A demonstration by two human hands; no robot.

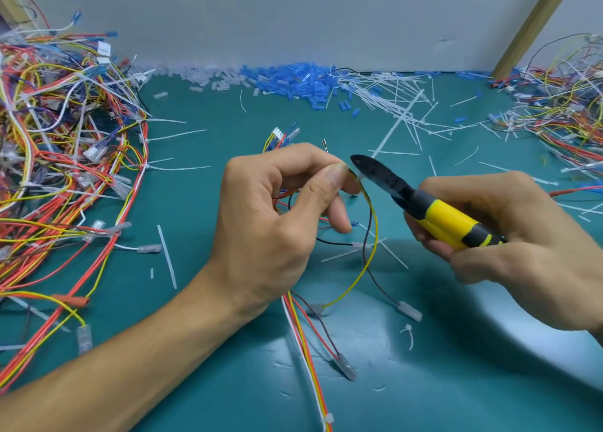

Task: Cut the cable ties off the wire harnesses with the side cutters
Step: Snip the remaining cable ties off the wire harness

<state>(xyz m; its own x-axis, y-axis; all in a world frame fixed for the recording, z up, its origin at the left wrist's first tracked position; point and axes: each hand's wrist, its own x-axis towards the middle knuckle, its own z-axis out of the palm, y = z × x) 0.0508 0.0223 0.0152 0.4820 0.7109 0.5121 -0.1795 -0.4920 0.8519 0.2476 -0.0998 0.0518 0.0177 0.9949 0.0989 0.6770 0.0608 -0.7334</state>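
My left hand [280,222] pinches a wire harness [370,235] of yellow, dark, red and white wires between thumb and forefinger, above the green mat. A small white cable tie [359,177] sits on the wires right at my fingertips. My right hand [509,232] grips the yellow and black handles of the side cutters [424,203]. Their black jaws [367,167] point left and touch the tie. The harness hangs down past my left wrist, with another white tie [327,418] on it near the bottom edge.
A big tangle of harnesses [62,157] fills the left side, and another pile [564,105] lies at the far right. Cut white ties [404,105] and blue and clear sleeves [293,82] are strewn along the back wall. A cut tie loop [408,332] lies near me.
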